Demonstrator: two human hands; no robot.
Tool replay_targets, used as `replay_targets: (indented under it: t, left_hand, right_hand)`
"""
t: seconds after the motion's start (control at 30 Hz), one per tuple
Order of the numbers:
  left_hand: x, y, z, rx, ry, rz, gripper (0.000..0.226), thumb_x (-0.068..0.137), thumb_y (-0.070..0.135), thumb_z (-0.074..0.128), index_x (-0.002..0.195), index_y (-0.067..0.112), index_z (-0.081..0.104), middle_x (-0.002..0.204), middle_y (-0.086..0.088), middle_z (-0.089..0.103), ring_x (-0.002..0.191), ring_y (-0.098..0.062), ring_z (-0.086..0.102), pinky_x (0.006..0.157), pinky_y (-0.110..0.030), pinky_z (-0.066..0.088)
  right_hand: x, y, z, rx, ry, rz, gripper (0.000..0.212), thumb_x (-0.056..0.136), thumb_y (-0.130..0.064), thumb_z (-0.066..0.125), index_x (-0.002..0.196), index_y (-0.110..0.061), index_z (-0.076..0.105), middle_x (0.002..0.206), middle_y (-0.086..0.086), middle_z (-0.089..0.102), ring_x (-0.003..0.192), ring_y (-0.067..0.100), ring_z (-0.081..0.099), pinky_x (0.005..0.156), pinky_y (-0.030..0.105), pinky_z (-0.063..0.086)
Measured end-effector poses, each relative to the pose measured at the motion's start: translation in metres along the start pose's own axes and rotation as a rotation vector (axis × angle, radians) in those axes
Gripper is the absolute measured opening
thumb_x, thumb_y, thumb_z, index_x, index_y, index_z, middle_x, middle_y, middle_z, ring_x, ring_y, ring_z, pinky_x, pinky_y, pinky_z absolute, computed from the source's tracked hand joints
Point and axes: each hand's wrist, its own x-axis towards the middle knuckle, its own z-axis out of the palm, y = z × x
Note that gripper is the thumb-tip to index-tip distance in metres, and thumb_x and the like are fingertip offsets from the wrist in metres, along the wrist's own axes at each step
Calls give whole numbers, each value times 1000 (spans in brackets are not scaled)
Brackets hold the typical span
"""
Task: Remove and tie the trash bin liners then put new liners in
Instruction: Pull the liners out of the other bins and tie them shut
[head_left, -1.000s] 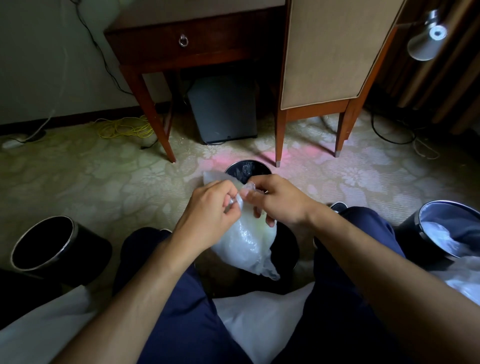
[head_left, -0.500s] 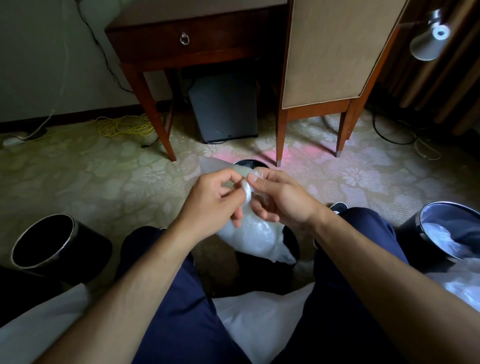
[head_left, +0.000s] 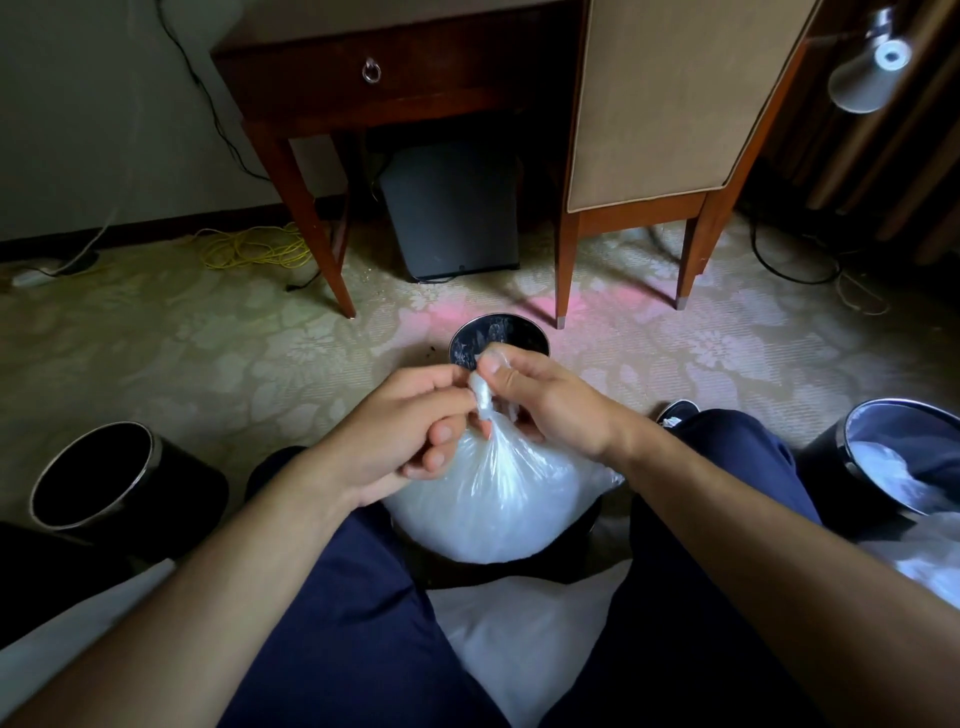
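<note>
A translucent white bin liner (head_left: 493, 499), bulging and rounded, hangs between my knees. Its neck is gathered into a twisted strand at the top. My left hand (head_left: 410, 431) pinches that strand from the left, fingers curled under it. From the right, my right hand (head_left: 545, 405) pinches the same strand with thumb and fingers. Just beyond my hands a black round bin (head_left: 498, 335) stands on the carpet, its rim partly hidden by my fingers. A second black bin (head_left: 93, 478) with no liner sits at the left. At the right edge a third bin (head_left: 893, 457) holds a white liner.
A wooden desk (head_left: 395, 78) with a ring-pull drawer and a tan-backed chair (head_left: 670, 98) stand ahead. A dark box (head_left: 452, 213) sits under the desk. Yellow cable (head_left: 254, 249) lies coiled on the patterned carpet. White cloth (head_left: 519, 634) lies under my legs.
The liner's loose top has been gathered and twisted into a tight neck. The bag now hangs full and round below my hands, which have stayed close together.
</note>
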Motion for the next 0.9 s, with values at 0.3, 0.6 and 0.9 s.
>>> replay_targets:
  t: [0.3, 0.6, 0.9]
  left_hand:
    - [-7, 5, -13, -179, -131, -134, 33, 88, 24, 49, 115, 8, 58, 47, 1, 38, 33, -10, 39, 35, -17, 21]
    - [-12, 17, -12, 75, -57, -176, 16, 95, 24, 56, 86, 11, 58, 46, 1, 29, 31, -11, 29, 42, -21, 17]
    - [-10, 19, 5, -190, 10, -180, 25, 102, 23, 47, 79, 14, 52, 51, 1, 34, 38, -11, 33, 38, -21, 26]
  right_hand:
    - [4, -27, -14, -412, -175, -116, 41, 109, -29, 42, 86, 2, 56, 76, 17, 58, 74, 33, 54, 79, 50, 46]
    - [1, -29, -18, -636, -170, -126, 28, 107, -38, 42, 87, -22, 53, 78, -10, 55, 73, 8, 52, 73, 37, 47]
    - [-8, -18, -16, -563, 64, -174, 32, 109, -26, 44, 80, -12, 47, 72, -11, 44, 68, 4, 42, 65, 24, 39]
